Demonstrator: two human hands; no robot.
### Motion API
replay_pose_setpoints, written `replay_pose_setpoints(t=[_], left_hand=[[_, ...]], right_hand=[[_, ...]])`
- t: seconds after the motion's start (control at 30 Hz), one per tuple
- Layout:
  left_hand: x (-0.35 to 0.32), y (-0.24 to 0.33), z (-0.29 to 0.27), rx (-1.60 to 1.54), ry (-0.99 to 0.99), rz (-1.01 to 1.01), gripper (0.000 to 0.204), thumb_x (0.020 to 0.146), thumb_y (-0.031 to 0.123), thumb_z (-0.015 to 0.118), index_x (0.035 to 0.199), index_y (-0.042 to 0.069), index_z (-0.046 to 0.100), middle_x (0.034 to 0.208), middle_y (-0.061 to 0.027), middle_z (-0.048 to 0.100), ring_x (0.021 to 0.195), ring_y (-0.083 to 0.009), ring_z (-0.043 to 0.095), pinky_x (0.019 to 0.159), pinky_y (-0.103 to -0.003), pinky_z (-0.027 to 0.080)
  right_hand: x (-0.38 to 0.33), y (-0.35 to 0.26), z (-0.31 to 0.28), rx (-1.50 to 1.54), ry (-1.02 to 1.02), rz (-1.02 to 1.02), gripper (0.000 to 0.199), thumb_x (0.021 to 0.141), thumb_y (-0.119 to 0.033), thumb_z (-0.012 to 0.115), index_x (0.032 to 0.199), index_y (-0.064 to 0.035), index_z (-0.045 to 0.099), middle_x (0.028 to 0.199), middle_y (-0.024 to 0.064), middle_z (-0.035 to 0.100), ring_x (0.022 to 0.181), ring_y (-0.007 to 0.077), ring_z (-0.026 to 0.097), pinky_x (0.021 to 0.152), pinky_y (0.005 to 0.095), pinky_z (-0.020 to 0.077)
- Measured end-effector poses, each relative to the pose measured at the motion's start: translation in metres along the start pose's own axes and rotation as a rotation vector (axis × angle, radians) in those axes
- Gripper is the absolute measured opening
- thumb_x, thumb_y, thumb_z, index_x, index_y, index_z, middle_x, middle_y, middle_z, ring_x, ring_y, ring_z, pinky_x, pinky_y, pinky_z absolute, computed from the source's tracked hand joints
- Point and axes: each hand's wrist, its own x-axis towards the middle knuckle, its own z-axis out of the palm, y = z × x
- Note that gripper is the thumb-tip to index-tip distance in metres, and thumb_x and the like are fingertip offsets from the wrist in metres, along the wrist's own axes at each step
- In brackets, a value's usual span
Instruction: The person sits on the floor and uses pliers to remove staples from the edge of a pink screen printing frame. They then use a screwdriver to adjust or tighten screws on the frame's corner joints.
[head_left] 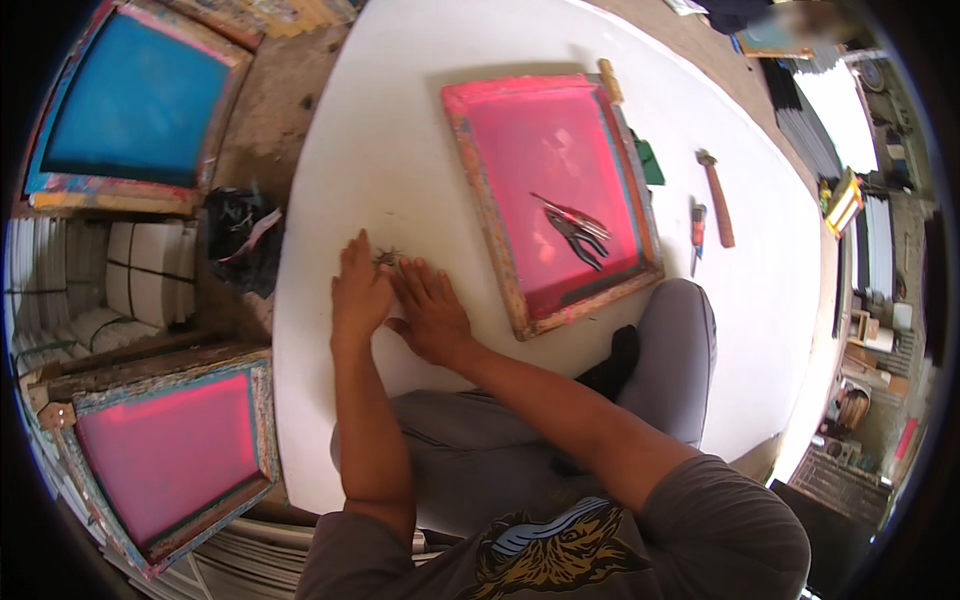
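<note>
Both hands are laid flat on a white board (400,130), palms down and fingers spread, nothing gripped in either. The left hand (358,290) and the right hand (430,312) are set side by side, touching at the thumbs, with a small dark cluster of metal bits (388,259) lying on the board between their fingertips; what the bits are cannot be told, as they are too small. The hands appear to be cupped around the cluster so that it is kept gathered in one spot.

Just to the right, a wooden frame with a pink screen (550,190) is laid flat on the board, and two pairs of pliers (575,225) are rested on the screen, within easy reach of the right hand. Beyond the frame a hammer (716,198) and a small red-handled tool (697,232) are set down apart. A blue screen frame (135,105) and another pink screen frame (170,455) are leant at the left, off the board.
</note>
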Motion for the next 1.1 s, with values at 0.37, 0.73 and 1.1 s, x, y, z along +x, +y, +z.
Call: replay_pose_setpoints(t=[0.37,0.73,1.1], left_hand=[[-0.008,0.032,0.031,0.092,0.042,0.237,0.052,0.101,0.028,0.061,0.147,0.003,0.055,0.155,-0.0294,0.046,0.146,-0.045,0.042,0.119,-0.053,0.034],[0.009,-0.006,-0.01,-0.206,0.417,0.117,0.052,0.102,0.026,0.06,0.147,0.002,0.054,0.155,-0.028,0.047,0.143,-0.0431,0.046,0.116,-0.051,0.04],[-0.001,0.006,0.008,0.296,-0.006,-0.16,0.07,0.103,0.041,0.051,0.163,0.01,0.031,0.174,-0.0179,0.016,0.16,-0.0425,0.012,0.123,-0.07,0.014]], right_hand=[[-0.103,0.072,-0.05,-0.099,0.066,-0.09,0.076,0.094,-0.036,0.07,0.157,-0.0054,0.041,0.163,0.0216,0.036,0.153,0.0395,0.033,0.123,0.0541,0.0295],[-0.038,0.042,-0.06,-0.162,-0.013,-0.017,0.079,0.103,-0.047,0.056,0.162,-0.0019,0.031,0.168,0.0246,0.026,0.157,0.0406,0.024,0.124,0.0577,0.0244],[0.096,0.045,-0.003,-0.205,-0.051,-0.014,0.07,0.109,-0.048,0.041,0.165,-0.0081,0.027,0.172,0.0142,0.024,0.16,0.0365,0.018,0.126,0.0599,0.0157]])
